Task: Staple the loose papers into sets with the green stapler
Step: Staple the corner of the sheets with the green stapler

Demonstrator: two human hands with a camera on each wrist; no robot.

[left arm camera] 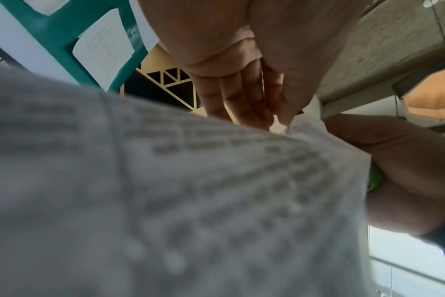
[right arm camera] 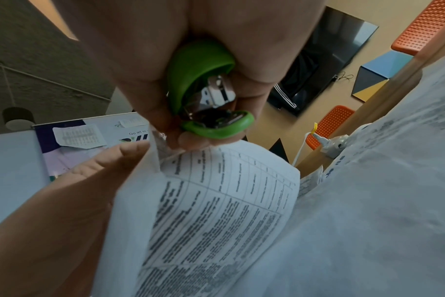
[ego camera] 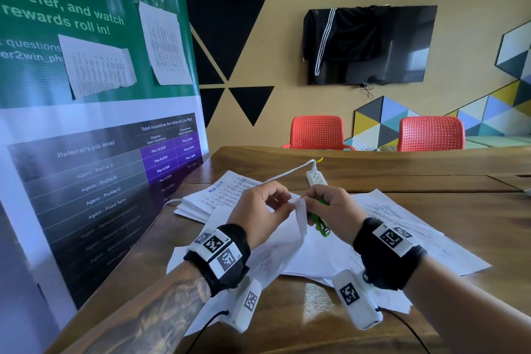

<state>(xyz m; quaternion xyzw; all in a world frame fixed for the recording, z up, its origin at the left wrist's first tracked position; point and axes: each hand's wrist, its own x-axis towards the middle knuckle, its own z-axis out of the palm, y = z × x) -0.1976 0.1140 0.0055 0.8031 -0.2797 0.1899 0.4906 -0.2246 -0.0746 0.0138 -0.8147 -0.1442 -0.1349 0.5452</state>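
Note:
My right hand [ego camera: 326,210] grips the green stapler [ego camera: 319,220], whose green shell and metal mouth [right arm camera: 206,104] show in the right wrist view; its fingertips also pinch the top corner of a printed sheet set [right arm camera: 216,211]. My left hand [ego camera: 265,207] pinches the same raised paper corner [ego camera: 298,207] from the left. The set hangs down toward me over the table, blurred and close in the left wrist view [left arm camera: 165,191]. A neat stack of papers [ego camera: 207,198] lies behind my left hand, and loose sheets [ego camera: 402,227] spread under and right of my hands.
A white power strip [ego camera: 314,179] with a white cable lies just beyond my hands on the wooden table [ego camera: 431,178]. A tall printed banner [ego camera: 86,123] stands along the left edge. Two orange chairs [ego camera: 317,131] and a wall screen are across the table.

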